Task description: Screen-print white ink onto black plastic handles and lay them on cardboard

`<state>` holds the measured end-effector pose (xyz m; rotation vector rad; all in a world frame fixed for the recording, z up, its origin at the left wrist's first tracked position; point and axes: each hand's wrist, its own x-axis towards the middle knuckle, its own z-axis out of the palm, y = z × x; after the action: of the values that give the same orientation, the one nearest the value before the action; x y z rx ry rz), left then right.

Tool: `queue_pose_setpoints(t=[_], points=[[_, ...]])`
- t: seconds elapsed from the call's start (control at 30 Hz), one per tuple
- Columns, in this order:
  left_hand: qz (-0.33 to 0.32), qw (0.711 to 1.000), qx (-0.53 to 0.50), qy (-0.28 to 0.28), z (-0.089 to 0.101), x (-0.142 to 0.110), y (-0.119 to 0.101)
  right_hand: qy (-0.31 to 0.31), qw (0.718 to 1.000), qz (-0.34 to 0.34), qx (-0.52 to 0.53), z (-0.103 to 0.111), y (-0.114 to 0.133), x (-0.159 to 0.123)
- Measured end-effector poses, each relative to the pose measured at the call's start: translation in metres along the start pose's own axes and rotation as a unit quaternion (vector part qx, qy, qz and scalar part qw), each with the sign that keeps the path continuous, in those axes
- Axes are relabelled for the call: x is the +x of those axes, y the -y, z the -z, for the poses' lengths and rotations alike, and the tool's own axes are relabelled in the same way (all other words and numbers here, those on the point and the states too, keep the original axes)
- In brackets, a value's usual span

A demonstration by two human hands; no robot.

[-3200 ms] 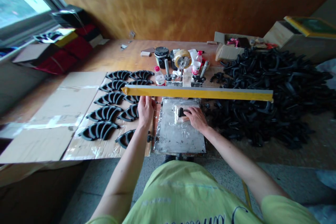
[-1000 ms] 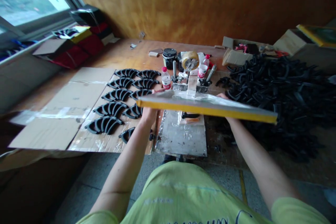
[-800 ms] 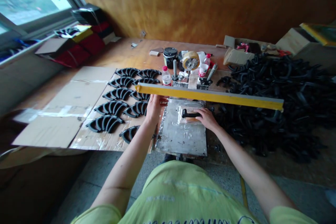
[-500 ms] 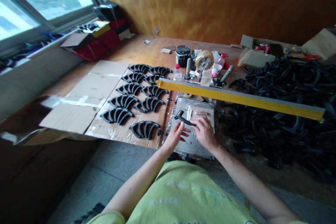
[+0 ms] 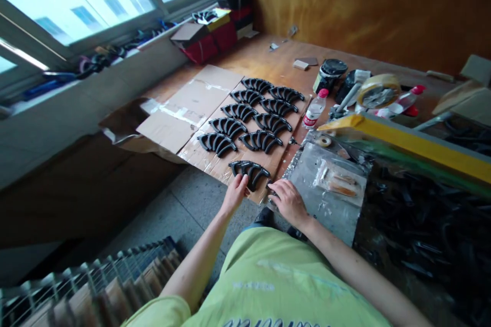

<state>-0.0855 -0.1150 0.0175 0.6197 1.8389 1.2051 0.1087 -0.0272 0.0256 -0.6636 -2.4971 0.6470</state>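
My left hand (image 5: 235,192) pinches the left end of a black curved part (image 5: 249,170). That part lies in the nearest cluster on the taped cardboard (image 5: 192,107). My right hand (image 5: 288,201) has its fingers curled at the right end of the same part, by the corner of the foil-covered metal plate (image 5: 330,209). Beyond it, two rows of black curved part clusters (image 5: 253,112) lie on the cardboard. The yellow-edged screen frame (image 5: 414,144) stands raised over the plate.
A small bottle (image 5: 315,109), a black ink can (image 5: 330,70) and a tape roll (image 5: 378,91) stand behind the plate. A dark heap of black parts (image 5: 433,235) fills the right. Windows run along the left, and a wire rack (image 5: 95,286) sits low left.
The frame was lifted and my right hand took the black part off the plate. Both hands then carried it left to the nearest cluster on the cardboard. The view swung left.
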Motion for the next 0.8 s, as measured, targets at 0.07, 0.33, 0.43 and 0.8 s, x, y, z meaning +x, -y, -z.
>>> queue_pose_setpoints(t=[0.07,0.33,0.43,0.8], points=[[0.052,0.995,0.061,-0.062,0.031,0.014,0.022,0.037,0.999,-0.015,-0.008,-0.015,-0.003,0.008],[0.152,0.955,0.245,-0.063,0.083,0.058,0.051,0.187,0.977,-0.036,-0.094,-0.06,-0.004,0.048],[0.155,0.934,0.322,-0.029,0.083,0.067,0.044,0.226,0.965,-0.043,-0.126,-0.074,-0.006,0.053],[0.151,0.857,0.493,0.01,0.077,0.086,0.03,0.262,0.95,-0.08,-0.149,-0.08,-0.003,0.061]])
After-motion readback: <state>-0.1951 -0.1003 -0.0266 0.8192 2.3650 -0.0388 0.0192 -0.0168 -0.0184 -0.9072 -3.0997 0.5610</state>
